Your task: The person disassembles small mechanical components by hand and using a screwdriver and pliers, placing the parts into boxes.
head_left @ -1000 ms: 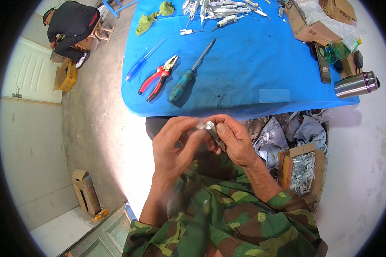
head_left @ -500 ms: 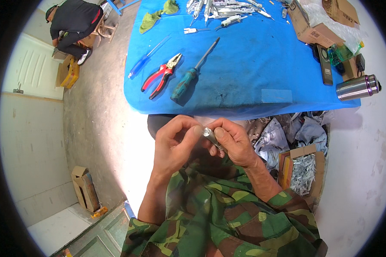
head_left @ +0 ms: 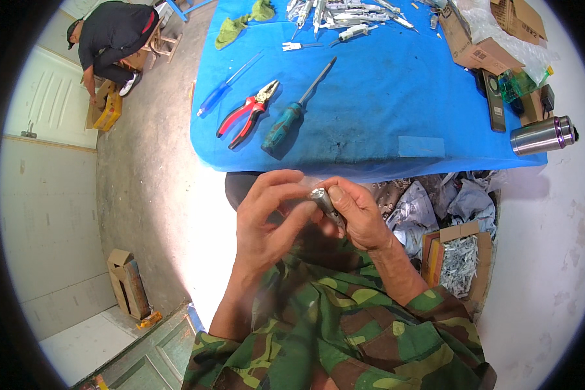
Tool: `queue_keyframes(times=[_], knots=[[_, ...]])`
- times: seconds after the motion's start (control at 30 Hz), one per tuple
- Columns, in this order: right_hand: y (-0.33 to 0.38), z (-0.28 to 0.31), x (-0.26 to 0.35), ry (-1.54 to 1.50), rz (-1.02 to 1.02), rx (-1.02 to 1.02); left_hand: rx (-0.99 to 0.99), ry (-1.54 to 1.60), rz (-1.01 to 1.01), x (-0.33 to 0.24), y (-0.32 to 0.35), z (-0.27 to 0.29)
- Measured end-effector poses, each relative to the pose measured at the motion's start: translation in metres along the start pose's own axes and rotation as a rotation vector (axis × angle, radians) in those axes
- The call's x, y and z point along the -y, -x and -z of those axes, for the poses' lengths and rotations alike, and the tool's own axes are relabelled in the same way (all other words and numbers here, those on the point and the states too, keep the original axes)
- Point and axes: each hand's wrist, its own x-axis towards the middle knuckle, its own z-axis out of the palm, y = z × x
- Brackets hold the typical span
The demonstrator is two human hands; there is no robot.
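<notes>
Just in front of the table's near edge, my right hand [head_left: 364,221] is closed around a short silver metal tube-like piece [head_left: 325,202]. Its shiny upper end points up and to the left, and the fingers cover its lower part. My left hand [head_left: 266,211] is beside that end, fingers curved and apart. The left thumb tip lies at the piece's side; whether it touches cannot be made out. On the blue-covered table [head_left: 383,97] ahead lie a blue-handled thin screwdriver [head_left: 216,97], red-and-black pliers [head_left: 248,114] and a larger teal-handled screwdriver [head_left: 285,128].
Several silver metal parts [head_left: 344,16] lie piled at the table's far side, near a green cloth [head_left: 231,31]. A cardboard box [head_left: 478,55] and steel flask [head_left: 543,135] stand right. Below is a box of metal pieces [head_left: 460,263]. A person [head_left: 114,36] sits far left.
My left thumb and fingers have spread apart from their pinch near the silver piece's end. The right hand keeps its hold. The seated person's arm has reached down to the yellow box.
</notes>
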Motion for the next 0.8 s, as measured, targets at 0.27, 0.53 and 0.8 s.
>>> queue_keyframes(times=[0.27, 0.53, 0.8], knots=[[0.003, -0.002, 0.008, 0.107, -0.036, 0.037, 0.123, -0.103, -0.029, -0.005, -0.007, 0.009], [0.003, -0.002, 0.006, 0.15, -0.065, 0.064, 0.2, -0.13, -0.01, -0.004, -0.009, 0.015], [0.003, -0.004, 0.014, 0.279, -0.079, 0.049, 0.151, -0.349, -0.177, -0.002, -0.008, 0.011]])
